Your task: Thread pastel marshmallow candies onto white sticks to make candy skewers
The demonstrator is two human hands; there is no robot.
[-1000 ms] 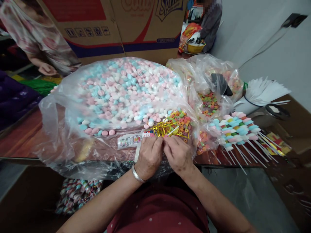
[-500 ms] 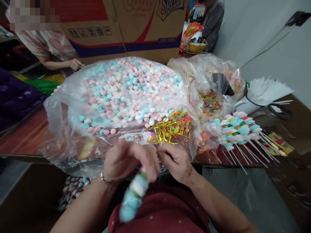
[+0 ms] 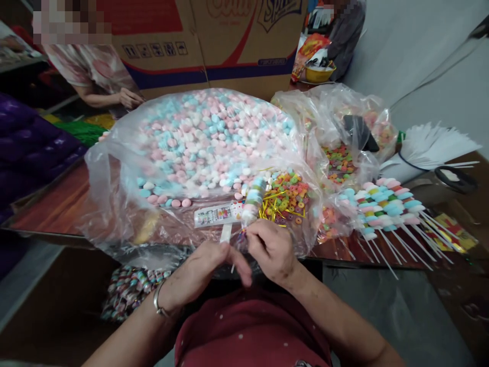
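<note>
A wrapped marshmallow skewer (image 3: pixel 252 200) stands tilted upright, pink, white, blue and green pieces in clear film. My right hand (image 3: pixel 273 250) is closed around its lower end. Beside it, my left hand (image 3: pixel 214 267) has its fingers stretched, slightly blurred, below the skewer's base. A thin white stick end shows between the hands. A white strip (image 3: pixel 226 233) rises by my left thumb; whether the thumb touches it I cannot tell. Gold twist ties (image 3: pixel 273 201) lie just beyond my right hand, next to ring-shaped candies (image 3: pixel 292 191). A printed label (image 3: pixel 217 214) lies to the left.
A big clear bag of marshmallows (image 3: pixel 198 137) covers the table's middle. Finished-looking skewers (image 3: pixel 389 206) are stacked at right, near white sticks (image 3: pixel 435 145) in a container. Wrapped skewers (image 3: pixel 133 285) fill a box below left. A large carton (image 3: pixel 214 46) stands behind; two people are beyond.
The skewer has swung from hanging below my left hand to pointing up above my right hand. My left hand has turned and lowered. The view has shifted slightly left.
</note>
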